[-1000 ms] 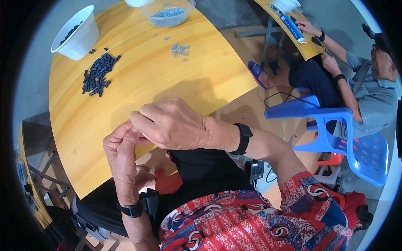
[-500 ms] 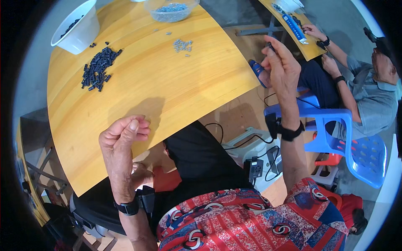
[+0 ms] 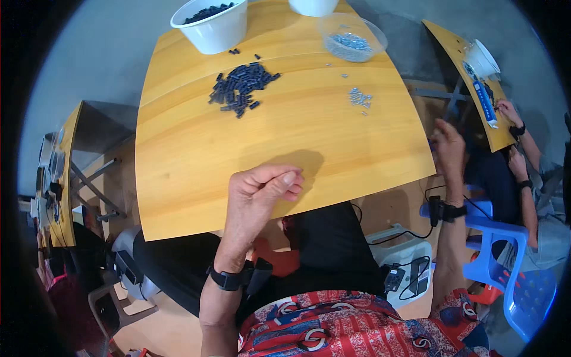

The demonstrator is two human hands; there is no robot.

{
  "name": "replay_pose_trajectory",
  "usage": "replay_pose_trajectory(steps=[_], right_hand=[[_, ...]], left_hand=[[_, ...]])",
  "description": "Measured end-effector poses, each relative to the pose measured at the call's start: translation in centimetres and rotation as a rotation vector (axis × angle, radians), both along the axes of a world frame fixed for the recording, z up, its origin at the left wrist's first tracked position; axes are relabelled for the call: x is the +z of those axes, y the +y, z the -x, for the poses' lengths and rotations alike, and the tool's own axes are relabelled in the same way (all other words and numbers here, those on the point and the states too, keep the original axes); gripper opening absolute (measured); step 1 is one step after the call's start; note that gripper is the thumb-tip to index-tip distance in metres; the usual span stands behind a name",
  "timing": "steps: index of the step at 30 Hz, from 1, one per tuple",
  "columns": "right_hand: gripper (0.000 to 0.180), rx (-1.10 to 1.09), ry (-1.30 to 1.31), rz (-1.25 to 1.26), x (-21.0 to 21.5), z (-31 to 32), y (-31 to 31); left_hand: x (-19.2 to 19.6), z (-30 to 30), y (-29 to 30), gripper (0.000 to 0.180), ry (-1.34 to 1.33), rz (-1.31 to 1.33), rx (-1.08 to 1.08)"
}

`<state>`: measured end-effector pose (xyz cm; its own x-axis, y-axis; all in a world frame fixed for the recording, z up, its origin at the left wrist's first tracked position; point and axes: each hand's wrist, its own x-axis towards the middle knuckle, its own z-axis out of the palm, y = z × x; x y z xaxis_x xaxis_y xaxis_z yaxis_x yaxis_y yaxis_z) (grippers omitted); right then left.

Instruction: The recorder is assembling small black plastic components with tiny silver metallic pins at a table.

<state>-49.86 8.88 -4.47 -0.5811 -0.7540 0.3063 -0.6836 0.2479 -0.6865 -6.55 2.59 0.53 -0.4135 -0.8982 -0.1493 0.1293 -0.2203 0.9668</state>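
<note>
My left hand (image 3: 264,189) hovers over the near edge of the round wooden table (image 3: 196,166). Its fingers are curled in and the thumb presses on the forefinger; nothing shows inside it. My right hand (image 3: 449,149) is stretched out past the table's right edge, its back toward me and blurred, so its grip is hidden. A loose pile of small black parts (image 3: 241,89) lies far from both hands. A small cluster of silver screws (image 3: 360,96) lies toward the right.
At the table's far edge stand a white bowl of black parts (image 3: 211,21), a clear bowl of silver pieces (image 3: 354,41) and another white bowl (image 3: 312,6). Another person's hands (image 3: 513,119) work at a second table on the right. A blue plastic chair (image 3: 511,256) and a power strip (image 3: 407,276) are below.
My right hand left my left hand and swung out to the right, past the table edge. My left hand stayed near the front edge, still curled.
</note>
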Motion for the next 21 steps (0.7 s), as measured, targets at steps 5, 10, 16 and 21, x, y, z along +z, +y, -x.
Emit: replay_pose_trajectory(steps=[5, 10, 16, 21], right_hand=[[0.025, 0.318, -0.227, 0.096, 10.6, -10.2, -2.9], [0.019, 0.934, 0.266, 0.027, 12.3, -22.1, -8.8], [0.015, 1.042, 0.451, 0.142, 8.4, -27.2, -16.1], [0.011, 0.958, 0.562, -0.004, 6.1, -28.3, -18.2]], left_hand=[[-0.6, 0.2, -0.3, 0.015, 0.029, 0.026, -0.026], [-0.6, -0.1, -0.1, 0.016, 0.043, 0.043, -0.001], [-0.6, -1.1, -0.4, 0.016, 0.066, 0.065, 0.037], [-0.4, -2.0, -1.1, 0.017, 0.076, 0.066, 0.123]])
